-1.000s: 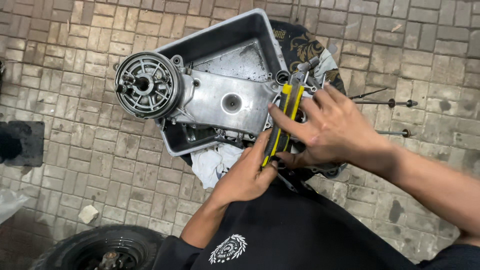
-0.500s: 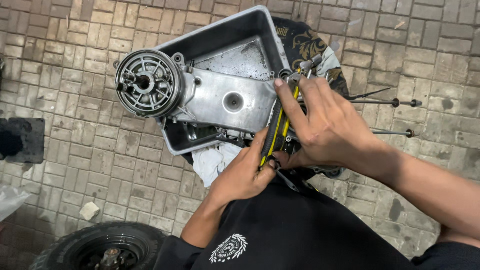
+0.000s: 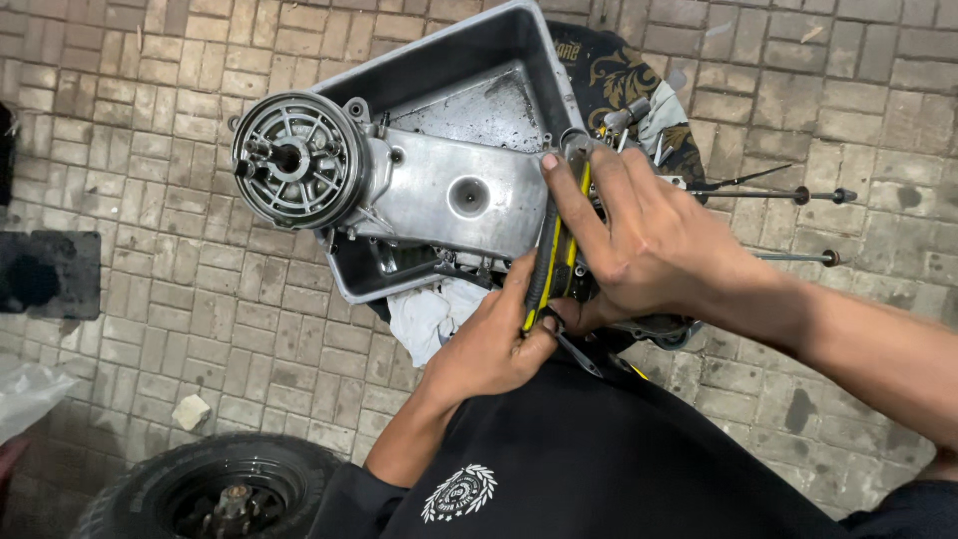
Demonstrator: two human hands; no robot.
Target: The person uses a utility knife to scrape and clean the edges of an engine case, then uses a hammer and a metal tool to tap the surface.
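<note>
A silver engine casing (image 3: 439,190) with a round finned clutch wheel (image 3: 295,160) rests across a grey metal tray (image 3: 454,65) on the brick floor. My right hand (image 3: 649,240) is wrapped over a tool with yellow and black handles (image 3: 555,250), fingers stretched along it toward the casing's right end. The tool's lower end is pinched by my left hand (image 3: 489,344), just below the casing. The tool's working end is hidden behind my fingers.
A white rag (image 3: 429,314) hangs under the tray. Two long metal rods (image 3: 788,195) lie on the bricks at right, over a dark patterned cloth (image 3: 624,75). A black tyre (image 3: 215,489) sits at bottom left, a dark block (image 3: 45,274) at left.
My right hand has slid further up the tool toward the casing, and both hands have closed tighter around the handles. The casing and tray stay put.
</note>
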